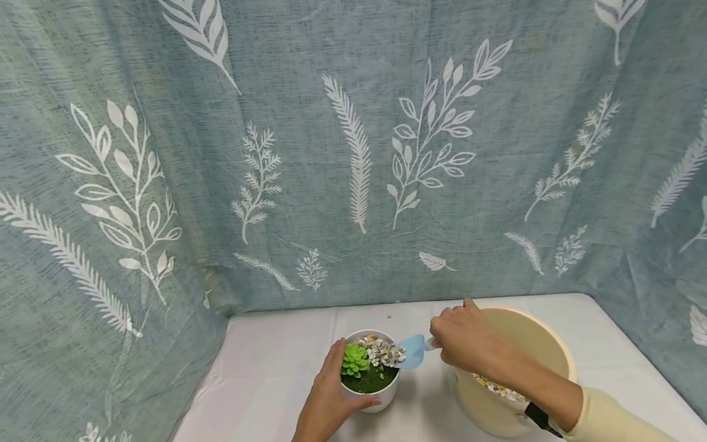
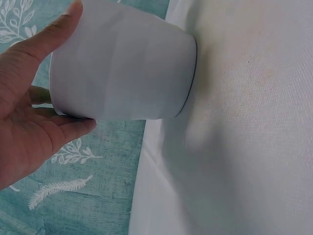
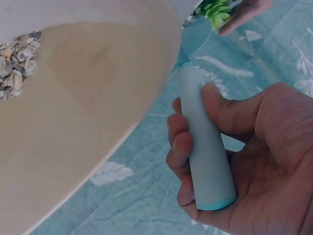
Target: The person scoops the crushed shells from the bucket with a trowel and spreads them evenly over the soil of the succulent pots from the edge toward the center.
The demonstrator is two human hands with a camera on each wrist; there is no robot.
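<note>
A small white pot (image 1: 388, 398) stands on the table, and my left hand (image 1: 329, 393) grips it from its left side, thumb along the front. In the left wrist view the fingers and thumb span the pot's upper wall. Inside it are a green succulent (image 1: 354, 360), a dark green mossy surface and a heap of small shells or stones (image 1: 382, 351). My right hand (image 1: 466, 339) holds a small trowel (image 1: 412, 352) with a light blue blade. That blade's tip is at the pot's right rim, beside the heap. The right wrist view shows fingers wrapped around its pale handle (image 3: 205, 142).
Right of the pot stands a large cream bucket (image 1: 480, 411) with more shells or stones (image 1: 499, 389) inside; my right forearm passes over it. A white cloth covers the table (image 1: 265, 368). Behind hangs a blue-green curtain (image 1: 309, 184) with white leaf prints.
</note>
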